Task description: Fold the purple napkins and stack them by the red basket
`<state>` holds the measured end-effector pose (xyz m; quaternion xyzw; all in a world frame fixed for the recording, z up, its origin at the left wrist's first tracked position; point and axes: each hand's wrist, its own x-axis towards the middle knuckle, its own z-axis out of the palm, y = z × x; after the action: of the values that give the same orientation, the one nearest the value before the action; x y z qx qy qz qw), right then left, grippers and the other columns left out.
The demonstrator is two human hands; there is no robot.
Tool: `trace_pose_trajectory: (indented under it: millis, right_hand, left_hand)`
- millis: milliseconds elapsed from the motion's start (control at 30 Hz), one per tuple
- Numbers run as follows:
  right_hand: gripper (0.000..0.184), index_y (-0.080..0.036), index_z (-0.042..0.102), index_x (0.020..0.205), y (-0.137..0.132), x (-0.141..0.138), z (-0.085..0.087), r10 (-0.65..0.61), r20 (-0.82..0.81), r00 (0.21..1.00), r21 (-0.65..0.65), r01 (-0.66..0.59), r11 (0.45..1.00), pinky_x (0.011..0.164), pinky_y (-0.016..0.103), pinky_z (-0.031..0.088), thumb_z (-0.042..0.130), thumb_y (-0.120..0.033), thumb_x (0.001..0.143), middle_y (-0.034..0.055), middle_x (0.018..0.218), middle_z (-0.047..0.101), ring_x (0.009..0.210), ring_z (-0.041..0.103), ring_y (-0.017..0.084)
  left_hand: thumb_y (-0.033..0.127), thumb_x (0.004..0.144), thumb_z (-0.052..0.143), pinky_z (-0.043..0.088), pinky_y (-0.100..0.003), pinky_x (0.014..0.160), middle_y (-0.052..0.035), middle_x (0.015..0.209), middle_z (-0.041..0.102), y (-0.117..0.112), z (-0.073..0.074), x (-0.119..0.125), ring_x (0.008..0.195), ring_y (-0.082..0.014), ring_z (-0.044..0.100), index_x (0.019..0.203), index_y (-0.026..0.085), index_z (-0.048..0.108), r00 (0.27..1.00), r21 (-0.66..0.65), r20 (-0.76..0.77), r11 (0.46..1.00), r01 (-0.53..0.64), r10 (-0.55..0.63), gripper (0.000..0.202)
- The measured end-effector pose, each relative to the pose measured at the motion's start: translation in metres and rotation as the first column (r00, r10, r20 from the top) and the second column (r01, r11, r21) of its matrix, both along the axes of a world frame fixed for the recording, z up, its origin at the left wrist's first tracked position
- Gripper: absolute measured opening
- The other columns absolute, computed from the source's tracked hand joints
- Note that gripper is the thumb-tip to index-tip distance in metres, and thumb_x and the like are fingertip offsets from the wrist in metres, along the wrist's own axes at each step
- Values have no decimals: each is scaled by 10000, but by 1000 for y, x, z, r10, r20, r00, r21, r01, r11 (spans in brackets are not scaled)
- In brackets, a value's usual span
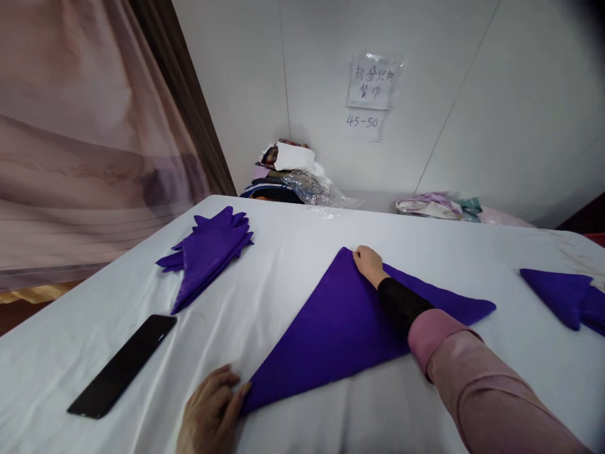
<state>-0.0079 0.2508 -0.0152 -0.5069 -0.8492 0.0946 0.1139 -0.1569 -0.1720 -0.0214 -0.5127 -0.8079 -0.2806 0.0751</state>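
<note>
A purple cloth napkin (326, 334), doubled into a large triangle, lies flat on the white tablecloth (293, 265) in front of me. My left hand (210, 407) has its near left corner between thumb and fingers. At the napkin's far tip, my right hand (369, 263) is closed, with its fingers curled on the edge. My right forearm crosses the cloth and hides part of it; a purple flap shows beyond the arm to the right.
Folded purple napkins (210, 246) are stacked at the far left, near a black phone-like slab (123, 366). More purple cloth (560, 293) lies at the right. Behind the table are piled fabrics (293, 157) with clear plastic, and handwritten signs (372, 82) hang on the wall.
</note>
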Motion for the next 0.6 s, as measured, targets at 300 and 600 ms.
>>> trace_pose_trajectory:
  millis: [300,600]
  right_hand:
    - [243,-168,609,878,-1,-3,-2,32,42,999,61,-35,998,684,281,357,423,-318,925,93,928,636,878,565,202]
    - [215,-155,603,892,0,0,-3,32,63,998,93,-38,995,691,290,367,416,-259,920,108,938,630,879,563,207]
  left_hand:
    - [482,819,497,567,-370,782,-31,798,684,2,4,4,926,-234,639,547,262,625,998,5,21,998,-58,58,373]
    - [501,807,484,560,-445,804,-14,848,682,1,-2,2,954,-277,628,546,304,599,989,-12,109,995,-96,96,347]
